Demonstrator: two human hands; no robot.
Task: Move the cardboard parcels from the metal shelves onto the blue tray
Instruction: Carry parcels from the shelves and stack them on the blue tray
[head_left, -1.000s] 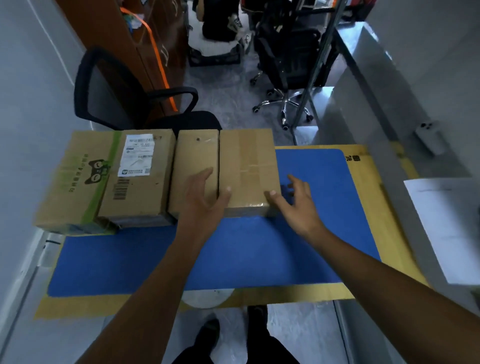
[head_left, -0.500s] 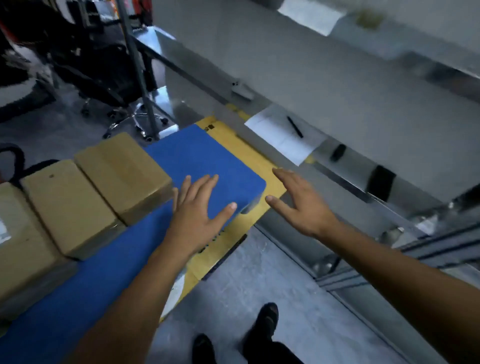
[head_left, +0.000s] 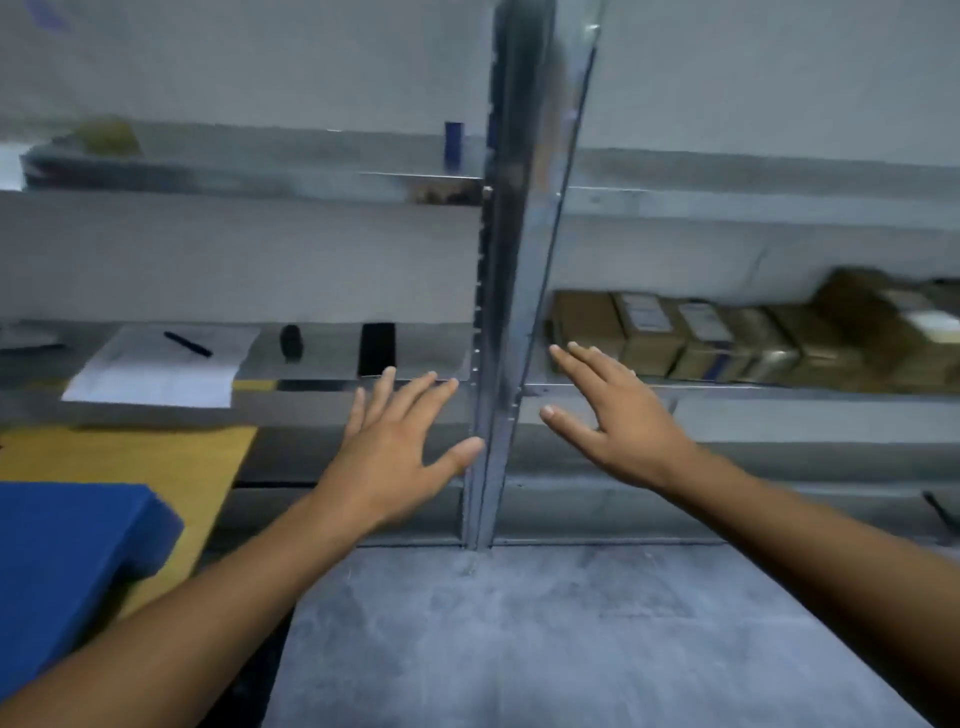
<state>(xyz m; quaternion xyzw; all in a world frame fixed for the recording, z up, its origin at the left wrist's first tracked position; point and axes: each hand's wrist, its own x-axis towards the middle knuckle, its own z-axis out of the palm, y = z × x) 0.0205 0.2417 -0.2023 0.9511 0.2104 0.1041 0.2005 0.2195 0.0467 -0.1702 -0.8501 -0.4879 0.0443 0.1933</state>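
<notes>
Faced the metal shelves (head_left: 514, 312) from a head-worn view, with the shiny upright post at centre. Held the left hand (head_left: 395, 457) out, back of the hand up, just left of that post, fingers straight and spread, grasping nothing; thumb tip right at the post's edge, touching or not impossible to tell. Held the right hand (head_left: 618, 431) out just right of the post, fingers likewise straight and relaxed, released and empty, fingertips pointing up and left toward the shelf edge.

Saw the cardboard parcels (head_left: 727, 338) lined up in a row on the middle shelf of the right bay, beyond the right hand and apart from it, blurred, several with pale labels. Saw a corner of the blue tray (head_left: 67, 561) at lower left, lying on a yellow surface (head_left: 156, 467), well apart from the parcels.

Noted on the left bay's shelf a white sheet of paper (head_left: 161, 369) with a dark pen (head_left: 188, 344) on top, then a small dark object (head_left: 291, 342) too blurred to identify, then a flat black slab (head_left: 377, 349) beside it. Noted a small blue cylinder (head_left: 453, 143) upright on the higher shelf, just left of the post. Grey floor (head_left: 519, 649) beneath both forearms.
</notes>
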